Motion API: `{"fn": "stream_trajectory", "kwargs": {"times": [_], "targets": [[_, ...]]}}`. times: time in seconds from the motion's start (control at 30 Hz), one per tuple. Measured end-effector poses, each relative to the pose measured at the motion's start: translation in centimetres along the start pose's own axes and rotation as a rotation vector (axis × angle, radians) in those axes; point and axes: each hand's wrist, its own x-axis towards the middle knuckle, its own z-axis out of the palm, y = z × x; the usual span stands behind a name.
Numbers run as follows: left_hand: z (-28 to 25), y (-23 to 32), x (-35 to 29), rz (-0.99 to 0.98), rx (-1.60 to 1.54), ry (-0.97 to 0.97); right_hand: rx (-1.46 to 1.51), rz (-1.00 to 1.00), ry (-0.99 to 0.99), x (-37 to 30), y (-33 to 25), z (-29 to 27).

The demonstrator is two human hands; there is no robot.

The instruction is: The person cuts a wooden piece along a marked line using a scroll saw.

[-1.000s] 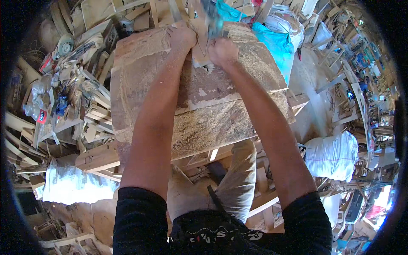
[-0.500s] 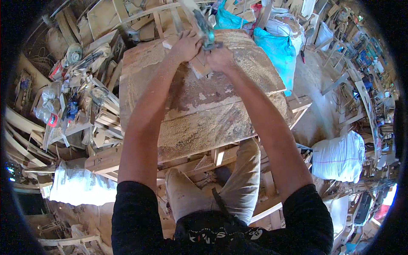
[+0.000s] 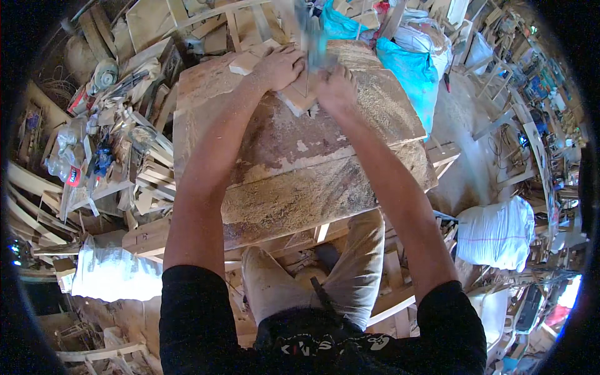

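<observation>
A flat, pale piece of wood (image 3: 297, 101) lies at a slant on the far part of a worktable (image 3: 294, 194) strewn with sawdust. My left hand (image 3: 282, 69) presses on its left side, fingers bent over it. On the other side my right hand (image 3: 337, 92), smeared by motion, has its fingers curled against the wood's right edge. Between the two hands a thin upright saw blade (image 3: 306, 81) meets the wood. Above it stands a blurred teal machine part (image 3: 314, 44). Another end of pale wood (image 3: 245, 62) shows beyond my left wrist.
A turquoise sack (image 3: 409, 78) stands against the table's right side. Farther right is a full white sack (image 3: 495, 234). Offcuts, slats and a clear plastic bottle (image 3: 62, 164) are heaped at the left. A wooden beam (image 3: 147, 237) juts out below the table's left edge.
My right hand has shifted slightly right and nearer to me. My left hand has moved a little right with the wood, and the thin blade now shows between the hands.
</observation>
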Motion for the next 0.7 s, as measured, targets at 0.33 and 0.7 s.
{"fn": "stream_trajectory", "kwargs": {"times": [0.33, 0.7], "targets": [[-1.5, 2.2, -2.9, -0.319, 0.036, 0.001, -0.143, -0.083, -0.107, -0.9, 0.2, 0.9], [-4.4, 7.0, -8.0, -0.717, 0.080, 0.081, -0.090, -0.398, -0.303, 1.7, -0.6, 0.9]]}}
